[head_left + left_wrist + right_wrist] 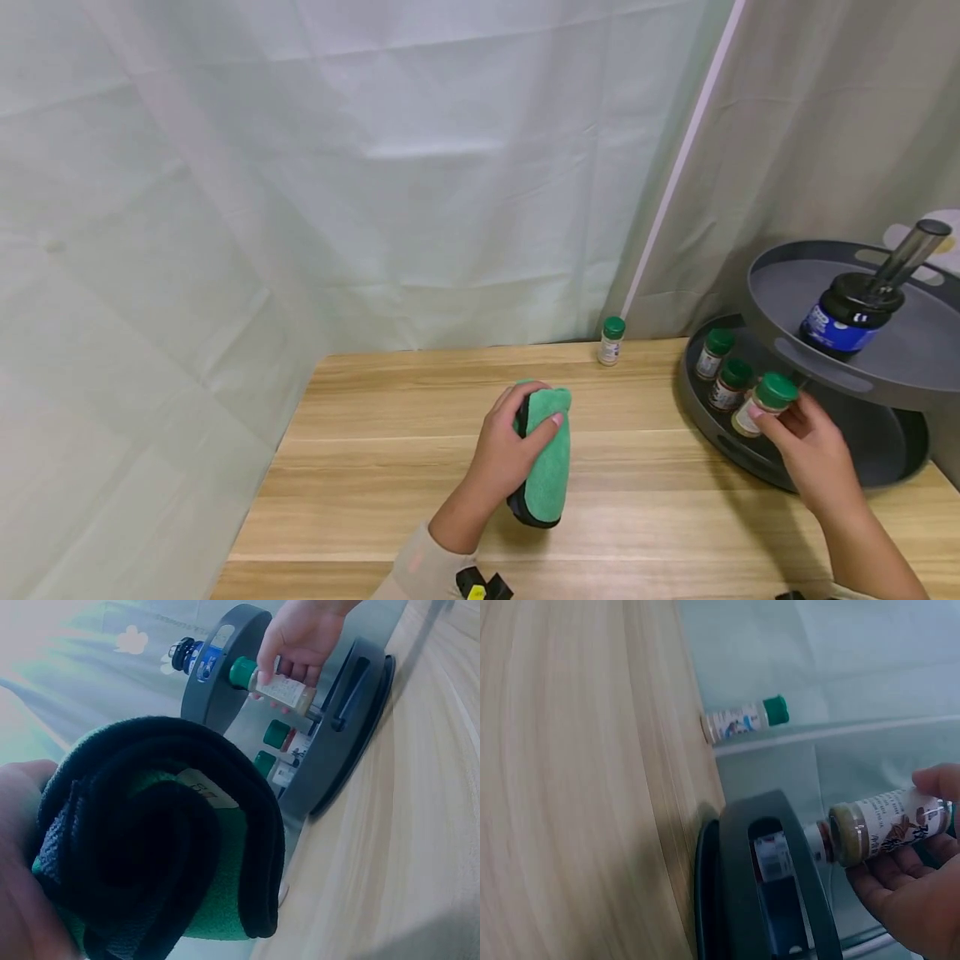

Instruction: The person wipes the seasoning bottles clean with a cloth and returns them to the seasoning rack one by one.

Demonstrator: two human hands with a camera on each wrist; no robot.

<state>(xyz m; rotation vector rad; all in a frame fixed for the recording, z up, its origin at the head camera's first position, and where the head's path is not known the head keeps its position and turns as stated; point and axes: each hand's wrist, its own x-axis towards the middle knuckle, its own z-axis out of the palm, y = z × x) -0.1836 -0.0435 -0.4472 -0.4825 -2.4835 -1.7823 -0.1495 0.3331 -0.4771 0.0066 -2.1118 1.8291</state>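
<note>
My left hand (506, 446) grips a rolled green cloth (551, 458) with dark edging, held over the wooden table. In the left wrist view the roll's spiral end (157, 840) fills the near side. My right hand (813, 446) pinches a spice jar (765, 404) with a green lid and white label, at the lower tier (693, 408) of a dark grey two-tier rack. Seen from the right wrist, the jar (889, 825) is above the tier's rim. Two more green-lidded jars, one at the back (714, 353) and one nearer (730, 385), stand on that tier.
Another green-lidded jar (611, 341) stands at the table's back edge by the curtain (465, 183). The upper tier (787, 283) overhangs the right side and bears a black-lidded jar with a blue label (840, 325) and a dark cylinder (911, 254).
</note>
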